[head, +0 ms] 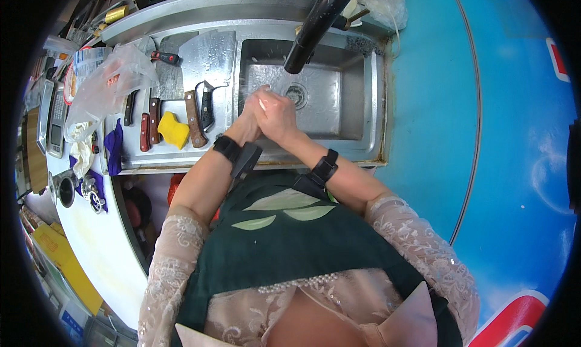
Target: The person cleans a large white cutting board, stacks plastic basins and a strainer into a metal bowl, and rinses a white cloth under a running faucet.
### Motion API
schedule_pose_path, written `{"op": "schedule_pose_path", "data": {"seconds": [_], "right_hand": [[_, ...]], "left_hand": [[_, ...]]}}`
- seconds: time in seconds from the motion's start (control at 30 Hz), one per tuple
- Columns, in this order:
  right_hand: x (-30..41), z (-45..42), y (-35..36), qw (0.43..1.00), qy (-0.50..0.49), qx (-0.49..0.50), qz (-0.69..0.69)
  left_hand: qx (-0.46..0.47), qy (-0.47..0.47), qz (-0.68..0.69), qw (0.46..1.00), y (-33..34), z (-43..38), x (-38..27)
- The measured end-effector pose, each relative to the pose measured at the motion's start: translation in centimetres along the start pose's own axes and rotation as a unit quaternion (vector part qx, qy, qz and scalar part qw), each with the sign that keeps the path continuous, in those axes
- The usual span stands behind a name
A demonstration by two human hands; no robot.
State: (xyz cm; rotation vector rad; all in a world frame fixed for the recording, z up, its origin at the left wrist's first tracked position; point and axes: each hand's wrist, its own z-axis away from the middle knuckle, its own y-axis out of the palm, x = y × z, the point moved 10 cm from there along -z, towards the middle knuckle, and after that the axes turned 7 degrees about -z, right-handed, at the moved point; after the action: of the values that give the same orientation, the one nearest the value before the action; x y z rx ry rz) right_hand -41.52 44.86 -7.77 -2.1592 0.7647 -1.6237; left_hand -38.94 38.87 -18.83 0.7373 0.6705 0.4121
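Observation:
Both hands are pressed together over the left part of a stainless steel sink basin (352, 97). My right hand (278, 115) is folded over the fingers of my left hand (248, 115), and the skin looks wet. A small white patch shows between the fingers; whether it is foam or a solid piece is unclear. Above the basin, a black faucet (313, 33) points down, with water spraying near the hands. The round drain (297, 95) lies just right of them. Closest on the left are a wooden-handled cleaver (195, 120) and a black-handled tool (207, 108).
A yellow sponge (173, 130), a red-handled knife (145, 133) and other knives lie on the steel drainboard (213, 151). Beyond them are a plastic bag (113, 83), a purple cloth (113, 147) and a scale (56, 120). Steel wool (363, 45) sits at the back right corner.

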Motion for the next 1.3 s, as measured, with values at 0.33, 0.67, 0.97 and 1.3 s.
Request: {"op": "schedule_pose_path", "data": {"seconds": [0.33, 0.67, 0.97, 1.3], "right_hand": [[1.2, 0.6, -1.2, 0.999, 0.007, -0.008, -0.049], [-13.2, 1.8, 1.2, 0.904, 0.339, -0.004, -0.259], [6.7, 1.4, -1.3, 0.977, -0.132, 0.162, -0.035], [2.8, 0.7, -0.2, 0.996, -0.017, 0.07, 0.047]], "left_hand": [[-0.082, -0.044, 0.097, 0.991, 0.7, -0.5, 0.7], [-0.097, -0.091, 0.031, 0.991, 0.7, 0.2, 0.8], [-0.02, -0.06, 0.169, 0.984, 0.4, 0.9, 0.0], [0.014, 0.023, -0.003, 1.0, 1.7, 1.4, -0.5]]}}
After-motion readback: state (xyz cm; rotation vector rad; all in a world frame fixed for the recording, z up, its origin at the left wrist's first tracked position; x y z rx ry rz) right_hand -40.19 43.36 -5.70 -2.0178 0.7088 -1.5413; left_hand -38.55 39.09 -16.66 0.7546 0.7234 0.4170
